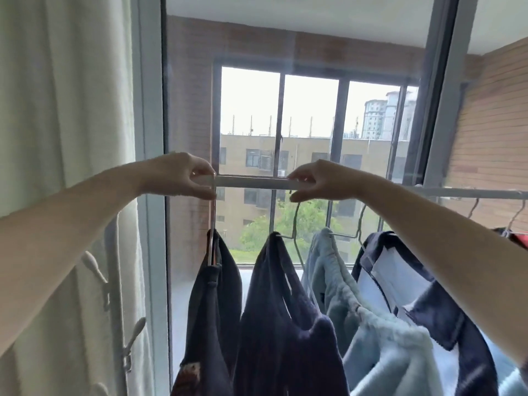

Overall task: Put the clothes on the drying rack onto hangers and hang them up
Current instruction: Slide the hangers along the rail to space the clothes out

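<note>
Nearest: two bare forearms reaching up and forward from the lower corners.

Left hand (183, 175): fingers curled closed, pinching the hook of a metal hanger (212, 224) at the rail (251, 182); this hanger carries a dark navy garment (214, 310) hanging straight below.

Right hand (317, 180): fingers and thumb closed around the rail, thumb beneath; whether it also grips the next hanger's hook cannot be told.

Hung along the rail, left to right: dark purple garment (285, 324) on a wire hanger, pale blue fleece item (357, 310), navy-and-white garment (414, 295), a red-and-dark item (514, 237) at the far right edge.

Left: white curtain (57, 110). Beyond: glass door, balcony window (308, 110), apartment buildings.
</note>
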Demonstrator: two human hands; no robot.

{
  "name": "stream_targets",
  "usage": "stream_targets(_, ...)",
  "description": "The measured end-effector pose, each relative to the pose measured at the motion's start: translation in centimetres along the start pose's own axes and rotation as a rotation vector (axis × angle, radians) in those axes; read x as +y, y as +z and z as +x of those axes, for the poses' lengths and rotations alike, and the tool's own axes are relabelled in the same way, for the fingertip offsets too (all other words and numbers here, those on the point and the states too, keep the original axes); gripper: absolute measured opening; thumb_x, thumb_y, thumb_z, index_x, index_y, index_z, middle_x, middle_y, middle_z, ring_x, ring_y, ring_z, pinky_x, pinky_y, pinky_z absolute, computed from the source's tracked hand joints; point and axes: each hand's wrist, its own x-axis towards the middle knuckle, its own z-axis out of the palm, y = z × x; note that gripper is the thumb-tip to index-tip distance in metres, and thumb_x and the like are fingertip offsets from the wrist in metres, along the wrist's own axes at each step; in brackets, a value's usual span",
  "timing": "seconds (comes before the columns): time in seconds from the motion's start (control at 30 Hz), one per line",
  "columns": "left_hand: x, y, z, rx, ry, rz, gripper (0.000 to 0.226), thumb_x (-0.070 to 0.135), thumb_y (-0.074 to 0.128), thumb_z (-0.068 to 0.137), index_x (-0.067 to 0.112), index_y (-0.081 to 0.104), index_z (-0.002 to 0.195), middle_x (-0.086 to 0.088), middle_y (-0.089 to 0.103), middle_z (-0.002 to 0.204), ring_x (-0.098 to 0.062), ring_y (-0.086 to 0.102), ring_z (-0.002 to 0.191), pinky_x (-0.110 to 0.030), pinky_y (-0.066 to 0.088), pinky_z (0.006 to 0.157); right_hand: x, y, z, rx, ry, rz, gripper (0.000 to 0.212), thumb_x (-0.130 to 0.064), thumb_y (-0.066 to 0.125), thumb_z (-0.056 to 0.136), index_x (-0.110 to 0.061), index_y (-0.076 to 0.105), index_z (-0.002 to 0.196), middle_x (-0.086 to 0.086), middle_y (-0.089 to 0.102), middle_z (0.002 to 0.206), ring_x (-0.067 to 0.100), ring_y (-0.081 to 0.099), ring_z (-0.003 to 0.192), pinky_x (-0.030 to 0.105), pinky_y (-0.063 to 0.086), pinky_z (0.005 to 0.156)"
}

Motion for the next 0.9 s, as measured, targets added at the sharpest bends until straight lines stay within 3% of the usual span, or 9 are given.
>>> stream_targets(0.07, -0.2, 0.1, 0.3, 0.003, -0.007, 0.046, 0.06, 0.066, 0.067, 0.068, 0.023, 0.062, 0.109, 0.014, 0.06, 0.082, 0.0, 0.056, 0.066, -0.01, 0.037, 0.055, -0.1, 0.3, -0.2, 0.017, 0.022, 0.022, 0.043, -0.033, 0.068, 0.086, -0.001, 0.063, 0.115, -0.009, 0.055, 0.072, 0.001, 0.045, 0.057, 0.01, 0.036, 0.058)
stream_targets(0.13, -0.3, 0.0, 0.4, 0.015, -0.018, 0.078, 0.046, 0.051, 0.071, 0.073, 0.021, 0.064, 0.107, 0.012, 0.06, 0.079, 0.0, 0.055, 0.065, -0.01, 0.036, 0.054, -0.1, 0.2, -0.5, 0.023, 0.038, 0.043, 0.04, -0.032, 0.069, 0.086, -0.002, 0.065, 0.112, -0.008, 0.054, 0.069, 0.001, 0.044, 0.055, 0.006, 0.034, 0.055)
stream_targets(0.23, -0.8, 0.0, 0.3, 0.013, -0.005, 0.05, 0.052, 0.06, 0.069, 0.062, 0.023, 0.066, 0.098, 0.011, 0.058, 0.07, 0.009, 0.052, 0.057, -0.006, 0.038, 0.051, -0.1, 0.2, -0.6, 0.029, 0.056, 0.061, 0.041, -0.033, 0.069, 0.085, -0.002, 0.065, 0.11, -0.002, 0.057, 0.073, 0.005, 0.046, 0.058, 0.017, 0.036, 0.061)
stream_targets(0.33, -1.3, -0.3, 0.4, 0.006, 0.011, 0.046, 0.062, 0.074, 0.063, 0.051, 0.028, 0.066, 0.093, 0.011, 0.061, 0.07, 0.005, 0.054, 0.059, -0.011, 0.037, 0.052, -0.1, 0.4, -0.6, 0.035, 0.071, 0.054, 0.042, -0.035, 0.069, 0.085, -0.005, 0.065, 0.113, -0.005, 0.059, 0.077, 0.003, 0.048, 0.062, 0.019, 0.036, 0.063)
stream_targets(0.57, -1.9, -0.7, 0.9, -0.029, 0.01, 0.065, 0.056, 0.065, 0.069, 0.056, 0.025, 0.066, 0.095, 0.009, 0.063, 0.074, -0.005, 0.056, 0.064, -0.017, 0.037, 0.057, 0.1, 0.5, -0.4, 0.058, 0.095, 0.061, 0.039, -0.036, 0.071, 0.083, -0.009, 0.067, 0.112, -0.009, 0.057, 0.073, 0.004, 0.047, 0.06, 0.022, 0.036, 0.063)
stream_targets(0.7, -1.4, -0.7, 0.9, -0.038, 0.014, 0.081, 0.056, 0.057, 0.07, 0.066, 0.017, 0.065, 0.104, 0.006, 0.061, 0.078, -0.007, 0.054, 0.066, -0.012, 0.036, 0.056, 0.2, 0.5, -1.0, 0.055, 0.118, 0.109, 0.041, -0.033, 0.07, 0.085, -0.012, 0.064, 0.12, 0.001, 0.068, 0.094, 0.011, 0.06, 0.078, 0.028, 0.047, 0.078)
stream_targets(0.77, -0.9, -0.7, 0.8, -0.046, 0.027, 0.072, 0.071, 0.07, 0.066, 0.065, 0.017, 0.062, 0.112, 0.011, 0.059, 0.077, -0.004, 0.052, 0.065, -0.009, 0.036, 0.053, 0.1, 0.4, -1.2, 0.068, 0.152, 0.131, 0.047, -0.033, 0.069, 0.085, -0.015, 0.06, 0.127, 0.008, 0.066, 0.118, 0.022, 0.062, 0.104, 0.036, 0.046, 0.096)
stream_targets(0.83, -0.6, -0.5, 0.8, -0.044, 0.06, 0.086, 0.105, 0.097, 0.04, 0.044, 0.021, 0.061, 0.112, 0.013, 0.057, 0.074, -0.001, 0.05, 0.063, -0.01, 0.033, 0.051, 0.1, 0.7, -1.3, 0.06, 0.169, 0.128, 0.053, -0.037, 0.065, 0.087, -0.017, 0.053, 0.134, 0.007, 0.062, 0.127, 0.025, 0.059, 0.114, 0.034, 0.043, 0.098)
stream_targets(0.9, -0.4, 0.1, 0.6, -0.027, 0.059, 0.123, 0.122, 0.103, 0.021, 0.036, 0.019, 0.058, 0.116, 0.014, 0.055, 0.075, 0.001, 0.049, 0.064, -0.011, 0.031, 0.054, -0.2, 1.3, -1.5, 0.059, 0.194, 0.054, 0.061, -0.043, 0.058, 0.091, -0.019, 0.041, 0.144, 0.005, 0.055, 0.138, 0.024, 0.053, 0.124, 0.03, 0.038, 0.1)
